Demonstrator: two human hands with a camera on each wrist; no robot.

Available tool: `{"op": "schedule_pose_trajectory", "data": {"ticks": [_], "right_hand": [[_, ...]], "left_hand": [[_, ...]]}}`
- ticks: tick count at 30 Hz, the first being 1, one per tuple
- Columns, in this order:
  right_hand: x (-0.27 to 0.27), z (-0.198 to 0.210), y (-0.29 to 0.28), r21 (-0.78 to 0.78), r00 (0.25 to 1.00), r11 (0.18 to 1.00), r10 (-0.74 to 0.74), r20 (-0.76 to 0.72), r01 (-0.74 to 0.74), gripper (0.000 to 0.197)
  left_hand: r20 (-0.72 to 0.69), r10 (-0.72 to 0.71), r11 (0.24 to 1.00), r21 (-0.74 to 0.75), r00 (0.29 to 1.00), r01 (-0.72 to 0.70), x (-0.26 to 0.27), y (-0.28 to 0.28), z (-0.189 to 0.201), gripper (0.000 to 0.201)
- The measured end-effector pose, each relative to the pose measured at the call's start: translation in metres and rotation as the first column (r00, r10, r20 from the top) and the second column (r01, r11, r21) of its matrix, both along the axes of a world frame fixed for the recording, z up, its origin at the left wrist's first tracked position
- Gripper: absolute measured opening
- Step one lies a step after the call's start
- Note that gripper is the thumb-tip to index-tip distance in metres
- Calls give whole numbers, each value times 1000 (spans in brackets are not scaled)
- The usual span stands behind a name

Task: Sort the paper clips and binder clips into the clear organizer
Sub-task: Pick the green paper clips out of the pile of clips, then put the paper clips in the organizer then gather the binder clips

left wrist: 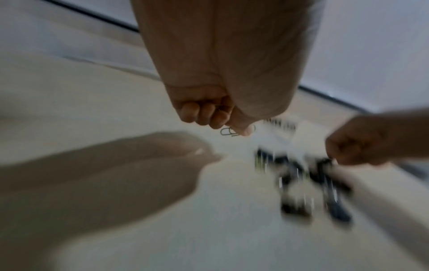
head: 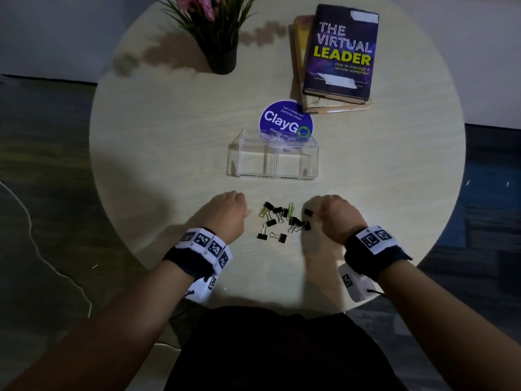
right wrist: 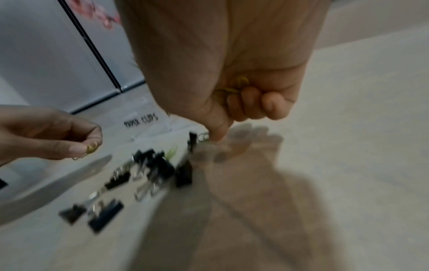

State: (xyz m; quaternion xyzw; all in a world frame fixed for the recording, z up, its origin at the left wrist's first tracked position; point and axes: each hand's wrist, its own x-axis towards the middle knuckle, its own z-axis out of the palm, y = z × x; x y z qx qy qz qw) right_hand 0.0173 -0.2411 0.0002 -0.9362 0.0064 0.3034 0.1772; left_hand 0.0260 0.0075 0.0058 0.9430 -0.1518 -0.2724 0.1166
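Flanking nine binder clips (head: 277, 221), hands (head: 225, 213).

Counter (head: 158, 142): round, pale wood-grain top.
Far left: dark pot w/ green plant, pink flowers (head: 222, 56).
Far right: 2 stacked books (head: 339, 52), top one purple, "The Virtual Leader".
Centre: clear organizer (head: 273, 159), 2 front compartments; round blue ClayGo sign (head: 285, 121) stands in its back part.
Near edge: loose heap of black binder clips (head: 277, 222), green paper clips (head: 290, 206) mixed in at heap's far side.
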Motion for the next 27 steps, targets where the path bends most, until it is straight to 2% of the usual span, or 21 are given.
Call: {"op": "schedule_pose_trajectory", "data": {"ticks": [2,6,9,13,17,19,21,23,24,26,27], "right_hand": [[7,8,-4,-28,1000,1000,-1,21,2,12],[41,42,20,147,977,986,43,208,-75,7],[76,60,55,139,950,977,114,292,-160,8],[105,66,99,-70,955,967,253,153,-245,28],[111,58,116,-54,929,936,351,114,-347,34],[109,52,110,7,944,954,296,144,-300,38],[100,51,93,112,943,966,198,269,-235,33],[84,49,71,199,915,952,143,378,-231,21],[72,45,60,219,916,946,143,374,-237,17],[50,31,41,188,944,949,198,265,-252,16],[41,24,35,152,951,951,240,194,-271,18]], "left_hand": [[38,75,995,-65,996,-73,15,-2,18,7],[123,199,967,-188,972,-174,54,-16,43,11],[86,216,966,-164,973,-200,78,-30,44,14],[35,284,945,-177,958,-274,84,-34,39,26],[-4,418,860,-320,908,-397,82,-24,33,34],[22,506,791,-411,862,-454,75,-18,34,30],[81,546,770,-442,834,-461,60,-13,35,18],[44,454,823,-405,890,-399,39,-15,34,14],[-13,361,864,-371,932,-340,29,-18,32,20],[-81,170,932,-310,982,-187,14,-26,20,37],[-89,117,946,-292,989,-138,11,-29,13,41]]}}
